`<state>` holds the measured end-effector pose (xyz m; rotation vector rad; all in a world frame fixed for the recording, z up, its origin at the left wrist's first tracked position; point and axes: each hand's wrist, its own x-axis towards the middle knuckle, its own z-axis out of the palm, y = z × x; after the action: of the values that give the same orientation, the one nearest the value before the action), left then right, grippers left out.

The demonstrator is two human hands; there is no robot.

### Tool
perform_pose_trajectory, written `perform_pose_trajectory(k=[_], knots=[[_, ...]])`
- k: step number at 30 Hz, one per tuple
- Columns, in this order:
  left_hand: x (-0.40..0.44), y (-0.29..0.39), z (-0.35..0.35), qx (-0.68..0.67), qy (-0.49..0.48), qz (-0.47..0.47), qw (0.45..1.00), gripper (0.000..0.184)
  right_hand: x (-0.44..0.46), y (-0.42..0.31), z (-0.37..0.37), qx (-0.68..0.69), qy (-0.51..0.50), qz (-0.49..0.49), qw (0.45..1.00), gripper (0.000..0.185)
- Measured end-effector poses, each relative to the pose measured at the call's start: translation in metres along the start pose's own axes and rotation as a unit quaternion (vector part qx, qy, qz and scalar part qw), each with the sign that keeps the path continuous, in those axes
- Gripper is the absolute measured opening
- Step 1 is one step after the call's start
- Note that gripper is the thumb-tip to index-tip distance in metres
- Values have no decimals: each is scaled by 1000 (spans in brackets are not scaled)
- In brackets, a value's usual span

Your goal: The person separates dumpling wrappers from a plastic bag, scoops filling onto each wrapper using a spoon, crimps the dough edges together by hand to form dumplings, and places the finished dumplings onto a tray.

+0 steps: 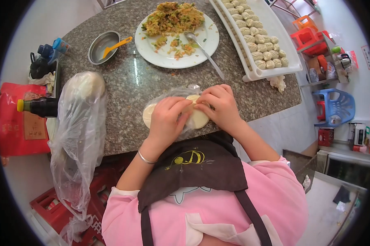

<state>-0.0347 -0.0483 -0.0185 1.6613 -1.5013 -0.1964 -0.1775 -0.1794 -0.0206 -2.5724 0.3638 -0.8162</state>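
Note:
My left hand [167, 119] and my right hand [221, 105] meet at the front edge of the stone table, fingers curled and pinching. Between them lie pale round dough wrappers [199, 119], with the fingertips at their upper edge. More wrappers [147, 116] show to the left of my left hand, on a clear plastic bag [158, 98]. Exactly how many layers the fingers hold is hidden. Beyond the hands stands a white plate [168, 61] with chopped vegetable filling [172, 20] and a metal spoon [205, 53] resting across its rim.
At the right, a white tray [293, 67] holds rows of pleated dumplings [261, 39]. A metal bowl [95, 46] with an orange spatula [116, 46] sits at the left. Nearer are bagged dough [84, 86] and a dark bottle [41, 107]. A blue chair [336, 107] stands off to the right.

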Motion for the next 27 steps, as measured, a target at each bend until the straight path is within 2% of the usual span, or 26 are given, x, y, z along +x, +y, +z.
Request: perform_pose_trajectory(k=[2, 9, 14, 17, 27], knots=[[-3, -3, 3, 9, 1, -17, 1000, 25, -2, 1, 2, -5, -9, 50, 999, 13], [-7, -3, 2, 15, 9, -21, 1000, 24, -5, -6, 5, -4, -4, 43, 999, 11], [-8, -2, 3, 32, 36, -6, 999, 19, -9, -9, 4, -13, 5, 80, 997, 10], [-8, -3, 4, 30, 43, 7, 999, 18, -7, -15, 7, 4, 25, 64, 998, 9], [-10, -6, 6, 27, 51, 15, 998, 19, -1, -12, 5, 2, -1, 47, 999, 10]])
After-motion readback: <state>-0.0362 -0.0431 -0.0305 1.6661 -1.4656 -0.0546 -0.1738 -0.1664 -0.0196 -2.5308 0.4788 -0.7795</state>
